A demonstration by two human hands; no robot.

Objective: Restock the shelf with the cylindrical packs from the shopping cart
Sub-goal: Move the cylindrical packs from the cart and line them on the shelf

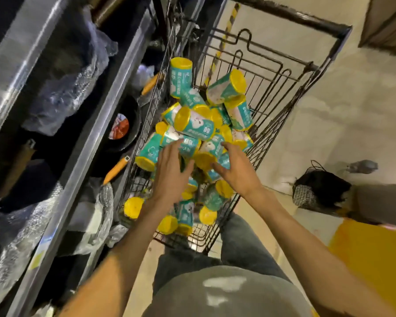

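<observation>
The shopping cart [270,72] is dark, dull metal wire. The cylindrical packs [196,124] wear glossy teal wrappers and smooth yellow plastic lids. The shelf [96,124] edge is brushed grey metal.

Black frying pan with red-white label [121,126] lower left, orange handles [116,168] nearby. Crumpled clear plastic wrap [66,88] above it. Black-and-white checkered bag [316,193] on beige floor [364,99] at right. Yellow floor patch [370,255] near bottom right.

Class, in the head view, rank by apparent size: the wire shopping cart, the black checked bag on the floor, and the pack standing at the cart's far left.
1. Wire shopping cart
2. Black checked bag
3. Teal yellow-lidded cylindrical pack
</observation>
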